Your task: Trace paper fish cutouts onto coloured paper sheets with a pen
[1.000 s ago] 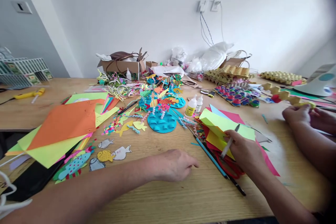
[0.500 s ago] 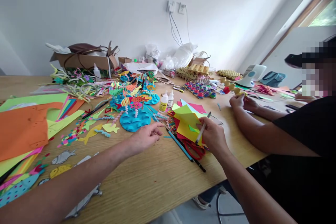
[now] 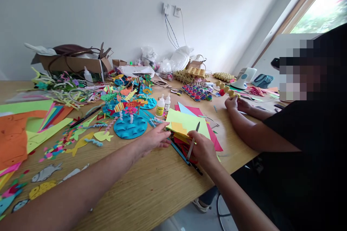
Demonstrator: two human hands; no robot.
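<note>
My right hand is closed around a slim pen held slantwise, its fingertips at the near edge of the coloured paper. Beneath and beyond it lies a pale green sheet, with a smaller orange-yellow paper piece on top. My left hand reaches to the left edge of this stack, fingers stretched and apart, holding nothing that I can see. Whether its fingertips touch the paper is unclear. Red paper and a light blue corner stick out from under the green sheet.
Left of the stack stands a blue scalloped base with paper fish on twisted stems. Two glue bottles are behind the stack. Cut fish and orange paper lie left. A co-worker's hands are at right.
My right hand, still with the pen, has shifted left and nearer the left hand. The pale green sheet now lies spread over the stack, orange-yellow paper on it. The camera view has turned right.
</note>
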